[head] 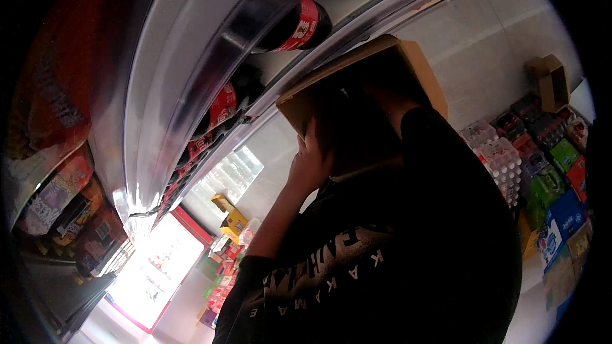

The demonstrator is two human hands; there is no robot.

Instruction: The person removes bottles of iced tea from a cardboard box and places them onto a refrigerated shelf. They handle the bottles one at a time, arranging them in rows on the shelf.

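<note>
An open cardboard box [425, 76] is held in front of my chest, its inside very dark. My left hand [311, 157] grips the box at its near left edge, fingers over the wall. My right hand [389, 100] reaches into the shadowed inside of the box; its fingers are hidden, so whether it holds anything does not show. Beside the box, at the upper left, dark bottles with red labels [303, 28] lie or stand along a shelf with a clear plastic edge.
Shrink-wrapped bottle packs [499, 162] and coloured cartons [566, 215] are stacked at the right, with a small open cardboard box [552, 81] behind. A lit, red-framed cooler [158, 267] stands at the lower left, near a yellow carton [234, 222]. Snack packets [62, 195] fill the far left.
</note>
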